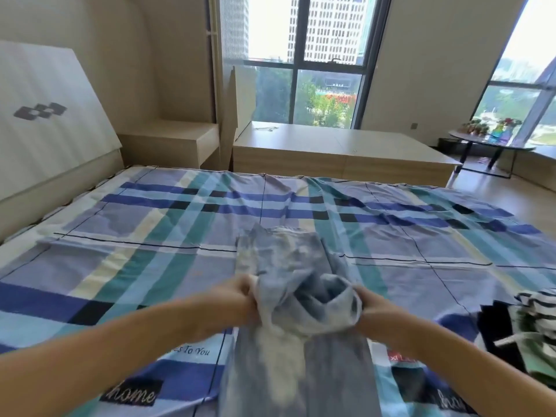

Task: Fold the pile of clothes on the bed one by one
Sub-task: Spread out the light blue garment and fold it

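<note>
Jeans (285,260) on the bed (150,236): left hand (237,299) and right hand (373,311) each grip them.

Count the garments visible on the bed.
4: faded jeans gripped by the left hand and right hand, centre; at the right edge a striped top, a black piece and a green one. They run off-frame, so more may be hidden.

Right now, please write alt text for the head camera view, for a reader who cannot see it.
The left hand and right hand grip the bunched middle of a pale blue denim garment above a blue and teal plaid bed sheet. More clothes, one striped, lie on it at the right; tall windows stand behind.
</note>
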Demonstrator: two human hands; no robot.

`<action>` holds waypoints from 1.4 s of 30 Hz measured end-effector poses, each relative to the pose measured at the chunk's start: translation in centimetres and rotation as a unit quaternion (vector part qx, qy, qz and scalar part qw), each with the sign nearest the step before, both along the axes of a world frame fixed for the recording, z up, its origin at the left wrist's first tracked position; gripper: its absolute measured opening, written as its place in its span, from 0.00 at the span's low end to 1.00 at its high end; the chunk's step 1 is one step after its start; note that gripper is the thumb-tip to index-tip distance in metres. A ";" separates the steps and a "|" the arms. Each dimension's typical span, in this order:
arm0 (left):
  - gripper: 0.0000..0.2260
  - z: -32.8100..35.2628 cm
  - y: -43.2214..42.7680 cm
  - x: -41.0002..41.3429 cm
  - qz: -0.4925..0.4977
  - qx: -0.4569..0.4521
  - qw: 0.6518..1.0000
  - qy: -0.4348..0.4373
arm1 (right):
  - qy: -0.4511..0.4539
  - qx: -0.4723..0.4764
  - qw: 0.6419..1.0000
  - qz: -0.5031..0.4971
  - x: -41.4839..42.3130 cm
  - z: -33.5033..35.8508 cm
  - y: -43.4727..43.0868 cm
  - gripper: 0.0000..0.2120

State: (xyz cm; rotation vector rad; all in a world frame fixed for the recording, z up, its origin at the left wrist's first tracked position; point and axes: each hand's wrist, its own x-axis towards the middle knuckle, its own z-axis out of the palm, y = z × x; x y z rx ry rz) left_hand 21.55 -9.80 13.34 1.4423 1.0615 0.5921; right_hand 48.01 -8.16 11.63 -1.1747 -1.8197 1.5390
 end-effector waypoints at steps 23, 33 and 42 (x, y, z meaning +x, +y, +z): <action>0.46 -19.3 1.2 3.6 -0.160 0.278 0.785 0.530 | -0.458 0.283 0.838 0.085 -0.1 -18.2 -1.1 0.47; 0.46 -20.1 1.6 4.5 -0.027 0.346 0.754 0.558 | -0.477 0.387 0.787 -0.060 -0.2 -19.4 0.1 0.25; 0.14 -17.3 3.0 3.8 -0.057 0.356 0.712 0.602 | -0.471 0.345 0.809 -0.072 0.7 -17.3 0.6 0.16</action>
